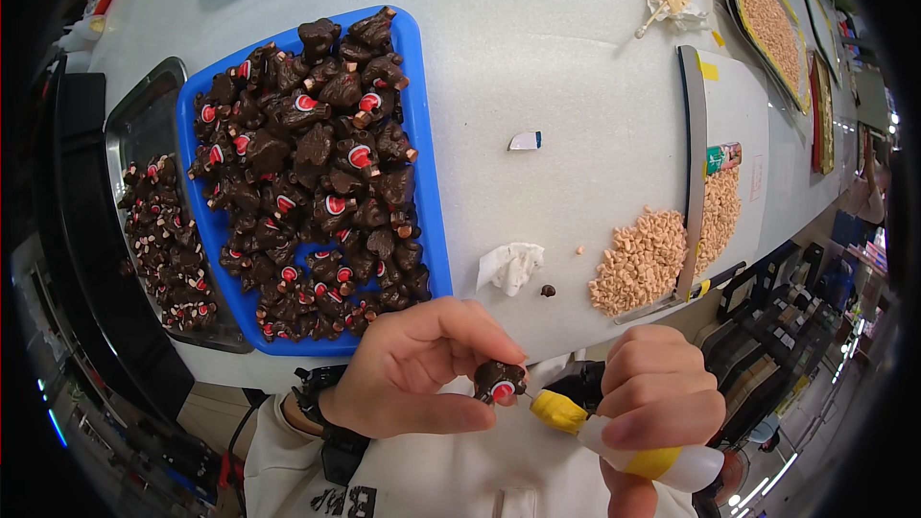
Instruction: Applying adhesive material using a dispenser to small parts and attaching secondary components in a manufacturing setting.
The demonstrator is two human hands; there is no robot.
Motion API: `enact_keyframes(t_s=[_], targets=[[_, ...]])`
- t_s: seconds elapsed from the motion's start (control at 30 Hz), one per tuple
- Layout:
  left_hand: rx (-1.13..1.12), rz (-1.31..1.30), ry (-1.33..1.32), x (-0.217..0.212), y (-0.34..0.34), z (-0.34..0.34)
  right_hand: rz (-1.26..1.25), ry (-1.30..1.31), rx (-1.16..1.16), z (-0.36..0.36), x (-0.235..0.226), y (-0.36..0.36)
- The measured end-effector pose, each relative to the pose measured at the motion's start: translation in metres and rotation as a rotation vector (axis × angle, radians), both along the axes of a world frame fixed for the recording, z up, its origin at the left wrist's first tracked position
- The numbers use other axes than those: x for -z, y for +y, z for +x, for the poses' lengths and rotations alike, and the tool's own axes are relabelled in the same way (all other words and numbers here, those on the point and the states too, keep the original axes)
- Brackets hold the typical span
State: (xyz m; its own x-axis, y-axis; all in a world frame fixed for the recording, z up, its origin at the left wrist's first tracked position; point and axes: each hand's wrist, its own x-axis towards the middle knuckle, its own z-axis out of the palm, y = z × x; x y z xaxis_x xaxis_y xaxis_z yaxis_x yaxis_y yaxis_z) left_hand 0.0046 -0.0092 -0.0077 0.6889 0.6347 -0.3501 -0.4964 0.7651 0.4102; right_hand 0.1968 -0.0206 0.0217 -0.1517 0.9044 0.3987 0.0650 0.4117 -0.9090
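Note:
Between the thumb and fingers of my left hand (398, 374) is a small dark brown figurine part (486, 376) with a red oval in a white ring. My right hand (662, 388) is wrapped round a white squeeze bottle (693, 470) bound with yellow tape. Its yellow-wrapped nozzle points left, and the thin tip comes close to the part; I cannot tell whether they touch. Beyond my left hand lies a blue tray (434, 230) heaped with similar brown parts. A pile of small beige pieces (633, 269) lies beyond my right hand.
At far left, a metal tray (173, 77) holds smaller brown parts with beige bits. A crumpled tissue (510, 267), a dark bit (548, 291) and a small white-and-blue scrap (524, 141) lie mid-table. A grey-edged board (693, 115) stands right, with more beige pieces.

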Motion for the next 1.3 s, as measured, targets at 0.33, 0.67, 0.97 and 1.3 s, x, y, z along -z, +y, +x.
enact_keyframes(t_s=[0.33,0.67,0.97,1.3], targets=[[-0.009,0.036,-0.091,0.006,-0.001,-0.004,-0.213,0.227,-0.230,0.015,0.005,0.003],[-0.161,0.310,0.060,0.011,-0.002,-0.007,-0.265,0.362,-0.347,0.013,0.024,-0.002],[-0.172,0.382,0.070,0.012,-0.001,-0.004,-0.243,0.200,-0.293,0.008,0.012,0.000],[-0.201,0.257,0.006,0.009,-0.002,-0.003,0.019,0.262,-0.009,-0.005,0.009,0.003]])
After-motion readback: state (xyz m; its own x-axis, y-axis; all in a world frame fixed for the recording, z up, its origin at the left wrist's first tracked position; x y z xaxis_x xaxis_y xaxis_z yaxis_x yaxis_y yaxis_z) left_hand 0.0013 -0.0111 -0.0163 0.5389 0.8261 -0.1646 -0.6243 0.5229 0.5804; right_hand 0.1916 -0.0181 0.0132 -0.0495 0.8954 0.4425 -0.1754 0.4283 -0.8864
